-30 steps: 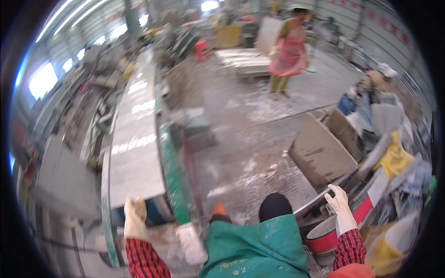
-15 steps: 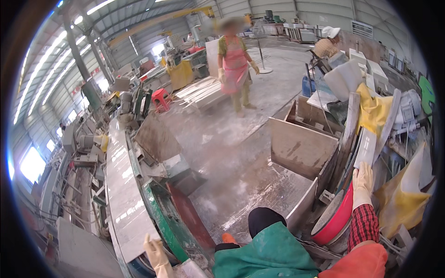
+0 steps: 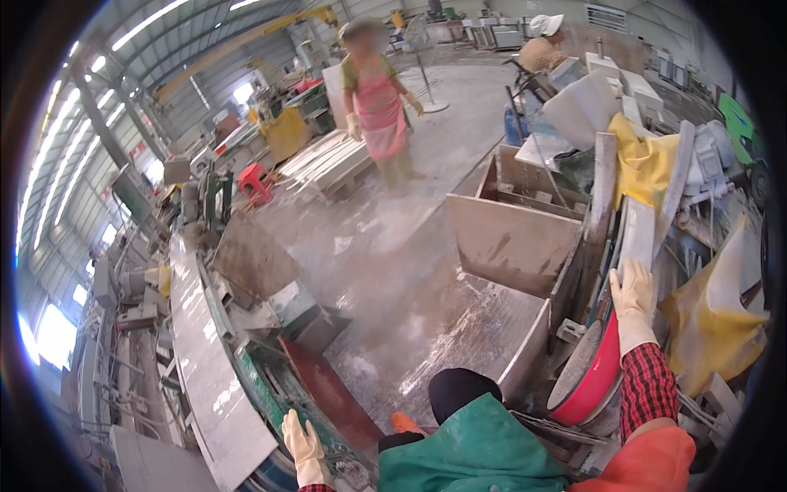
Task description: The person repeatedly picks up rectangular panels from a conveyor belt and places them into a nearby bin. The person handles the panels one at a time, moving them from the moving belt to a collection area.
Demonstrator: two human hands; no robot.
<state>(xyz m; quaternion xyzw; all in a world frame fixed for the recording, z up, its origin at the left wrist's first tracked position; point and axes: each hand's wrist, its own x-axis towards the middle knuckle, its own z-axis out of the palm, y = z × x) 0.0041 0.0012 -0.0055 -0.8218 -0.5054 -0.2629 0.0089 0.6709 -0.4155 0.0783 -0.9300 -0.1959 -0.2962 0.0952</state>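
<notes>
Ideally, right hand (image 3: 634, 305) rests flat on the pale strip (image 3: 638, 234), clear of the red-rimmed wheel (image 3: 601, 384). Its fingers are extended, ungripped, at the strip's near end; contact likely, hard to confirm. Strip runs forward from fingertips. Left hand (image 3: 303, 448): empty, fingers spread, by green rail (image 3: 261, 379).

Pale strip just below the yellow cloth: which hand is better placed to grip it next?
The right hand, I'd judge: it is at the near end of the pale strip. The left hand is well across the view, open near the green rail, so it looks poorly placed.
</notes>
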